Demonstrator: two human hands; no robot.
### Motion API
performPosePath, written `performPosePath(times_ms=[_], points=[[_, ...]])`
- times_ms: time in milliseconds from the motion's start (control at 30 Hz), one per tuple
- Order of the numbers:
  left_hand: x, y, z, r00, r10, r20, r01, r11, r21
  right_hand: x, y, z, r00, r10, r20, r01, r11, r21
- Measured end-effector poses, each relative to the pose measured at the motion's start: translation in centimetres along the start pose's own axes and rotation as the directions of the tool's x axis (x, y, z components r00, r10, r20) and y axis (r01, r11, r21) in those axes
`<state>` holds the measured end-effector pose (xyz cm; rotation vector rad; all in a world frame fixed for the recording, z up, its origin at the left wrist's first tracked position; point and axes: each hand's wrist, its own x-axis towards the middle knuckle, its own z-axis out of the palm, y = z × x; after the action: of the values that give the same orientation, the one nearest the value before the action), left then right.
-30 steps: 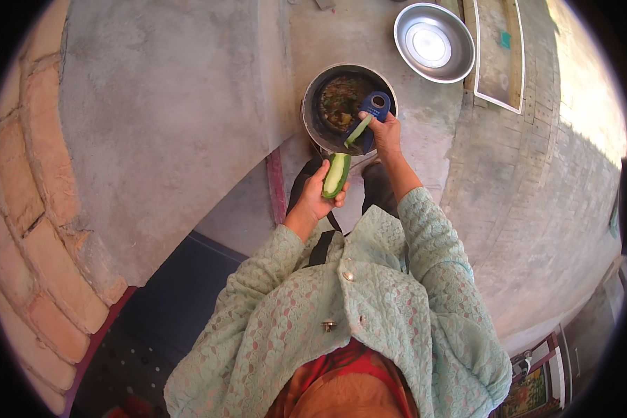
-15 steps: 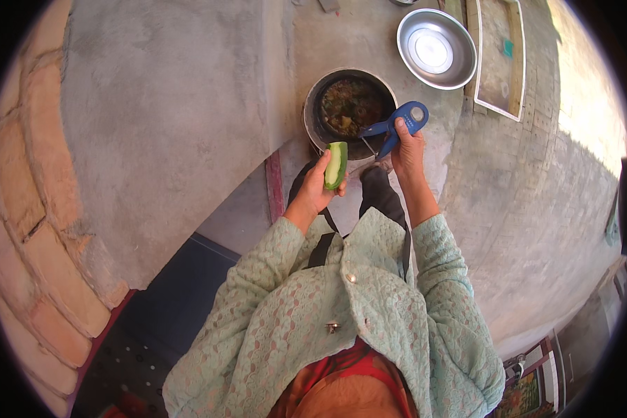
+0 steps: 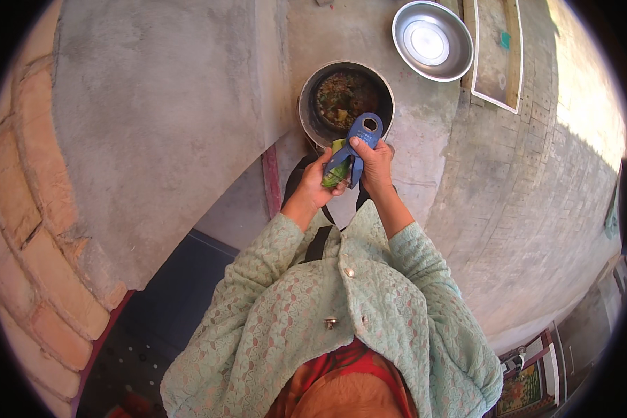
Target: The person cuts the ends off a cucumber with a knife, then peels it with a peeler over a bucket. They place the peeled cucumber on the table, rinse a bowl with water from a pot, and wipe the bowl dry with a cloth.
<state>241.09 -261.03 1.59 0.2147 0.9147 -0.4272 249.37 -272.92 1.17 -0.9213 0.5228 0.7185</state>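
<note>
Nearest the camera are the person's pale green lace sleeves, both forearms raised from the lower edge and meeting in front of the chest. The left hand is clenched around a green cucumber, gripping it from the left with the fingers wrapped over its lower part, so only a short green stretch shows between the two hands. The right hand grasps a blue peeler, fingers curled round its handle and the thumb lying along the top; the peeler lies flat against the cucumber, touching it, with its round-holed end pointing away from the body. Both hands are held close together, just above the near rim of a dark pot that stands on the grey concrete floor; the pot holds a brownish mix of scraps, too small to make out. Farther off, up and to the right of the pot and well apart from it, an empty steel bowl sits on the concrete. Just beside the bowl, to its right, lies a flat framed panel. A brick wall curves along the left.
</note>
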Motion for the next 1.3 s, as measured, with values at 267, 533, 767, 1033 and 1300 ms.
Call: performPosePath(times_ms=[267,533,767,1033,1300], points=[[-1.7,-0.6,-0.5,0.998,-0.057,0.04,0.057,0.998,0.002,6.8,0.0,-2.6,0.998,0.029,0.055,-0.02,0.986,-0.165],[-3.3,-0.1,0.7,1.0,0.008,-0.009,-0.006,0.978,0.211,9.2,0.4,-5.8,0.967,-0.223,-0.121,0.161,0.908,-0.387],[-1.7,0.3,0.3,0.997,0.058,-0.057,-0.046,0.981,0.191,6.1,-2.7,-3.8,0.96,-0.245,-0.137,0.227,0.964,-0.138],[-0.4,0.6,0.5,0.999,0.02,-0.032,-0.018,0.998,0.06,-1.0,-1.6,-1.1,0.995,-0.014,0.102,0.007,0.998,0.07],[-0.5,-0.2,1.3,0.991,0.045,-0.128,-0.062,0.989,-0.132,-2.2,0.6,0.3,0.998,-0.049,0.05,0.046,0.997,0.061]])
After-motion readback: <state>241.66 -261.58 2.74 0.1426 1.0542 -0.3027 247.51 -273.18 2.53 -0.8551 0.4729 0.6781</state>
